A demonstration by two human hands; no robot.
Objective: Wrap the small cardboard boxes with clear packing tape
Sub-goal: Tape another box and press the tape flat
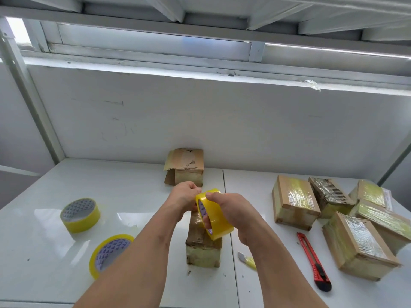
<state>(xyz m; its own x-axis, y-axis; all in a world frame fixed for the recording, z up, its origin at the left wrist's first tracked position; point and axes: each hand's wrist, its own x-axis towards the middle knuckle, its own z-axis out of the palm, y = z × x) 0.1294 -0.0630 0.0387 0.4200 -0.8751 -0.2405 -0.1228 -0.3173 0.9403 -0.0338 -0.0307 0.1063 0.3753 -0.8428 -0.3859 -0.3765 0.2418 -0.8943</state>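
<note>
Right hand [233, 210] curled round the tape roll [214, 215], fingers through its core; left hand [182, 196] pinching at the roll's far edge. Directly beneath: a cardboard box [203, 243]. Right of that box, wrapped boxes [293, 201] and red cutter [313, 262]; left, two spare rolls [80, 215].

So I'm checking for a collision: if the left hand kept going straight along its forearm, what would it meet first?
Probably the opened cardboard box standing against the back wall. The left hand points up and away at it, past the tape roll held by the right hand. Depth is unclear from this single view.
</note>
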